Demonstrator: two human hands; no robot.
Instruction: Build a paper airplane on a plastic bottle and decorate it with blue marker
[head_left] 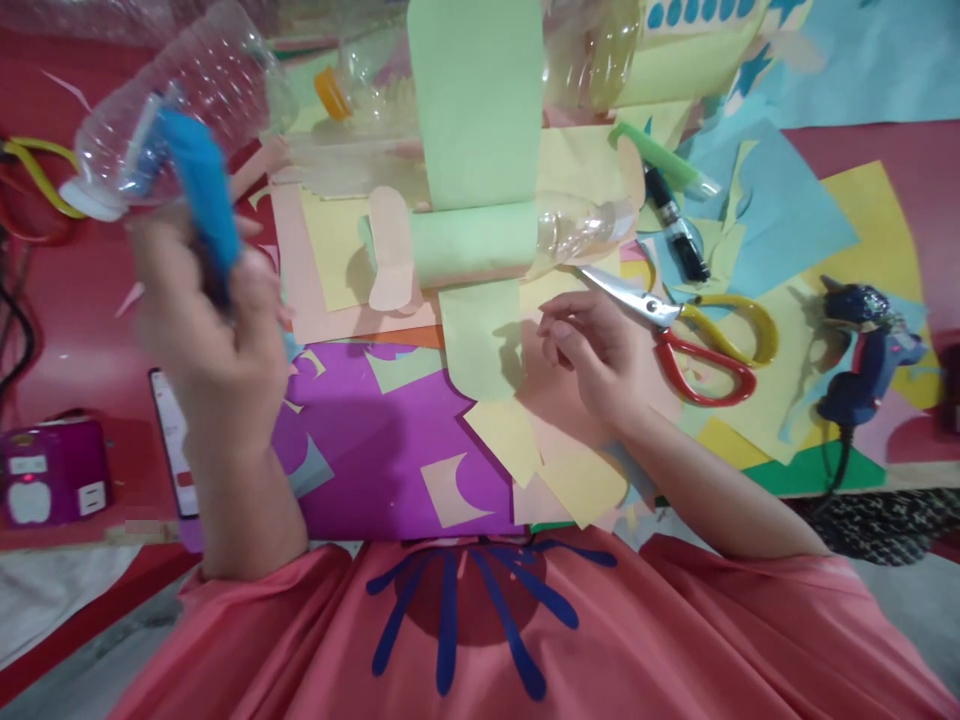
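Note:
My left hand [217,290] is closed around a long blue tool [196,175], raised over the left of the table. Motion blurs the tool, and its exact kind cannot be made out. Behind it lies a clear plastic bottle [217,75] with a white cap. Loosely curled and empty, my right hand [592,345] hovers low over cream paper. Just to its right are scissors [660,315] with one yellow and one red handle, blades apart. Beyond my hands lies a bottle wrapped in light green paper [476,243], with a peach paper strip [391,250] at its left end.
A black marker [677,225] and a green pen-like tool [667,160] lie at the right. A dark blue glue gun [859,365] stands near the right edge. Purple paper [390,440] and cut scraps cover the front. A phone [171,440] and purple box [56,470] sit left.

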